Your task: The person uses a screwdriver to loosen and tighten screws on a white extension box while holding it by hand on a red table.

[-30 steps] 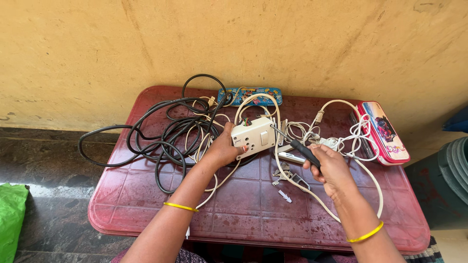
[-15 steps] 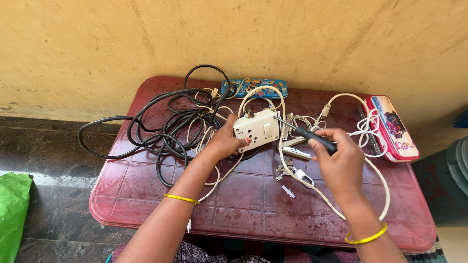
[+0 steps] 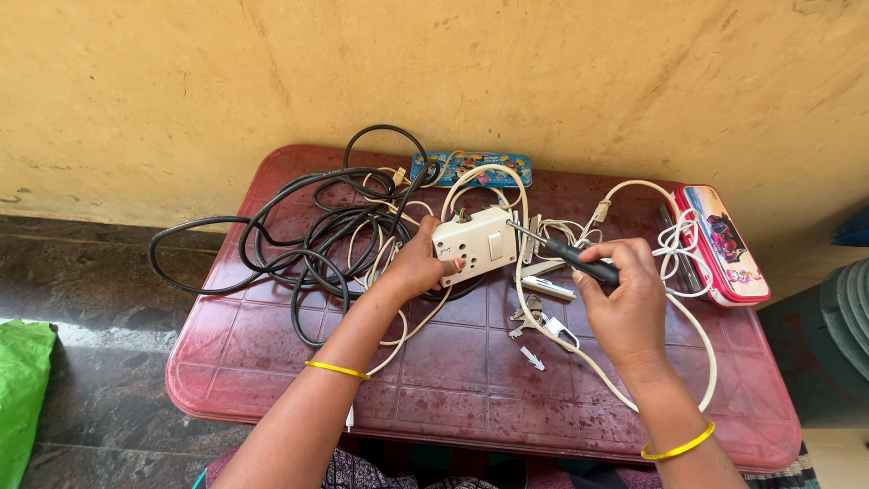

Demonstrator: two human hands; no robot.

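Since half a second ago, the right hand (image 3: 625, 303) has slid a little down and to the right, and the screwdriver (image 3: 566, 256) tip now sits at the right edge of the white switch box (image 3: 474, 245).

Both arms reach up from the bottom edge over the red table (image 3: 272, 380), each with a yellow bangle (image 3: 337, 369) at the wrist. The left arm slants up to the right. The right arm slants up to the left.

Black cable (image 3: 299, 240) lies in loops to the left of the box. White cable (image 3: 634, 380) curls to its right and runs under the right hand. Small metal bits (image 3: 532, 319) lie between the hands. A blue pencil box (image 3: 471, 167) sits by the wall, and a pink pencil box (image 3: 724, 240) lies at the right.

The left hand (image 3: 418, 267) is curled around the left side of the switch box, thumb on its front, holding it tilted in the middle of the table. The right hand is closed tight on the black handle of the screwdriver.
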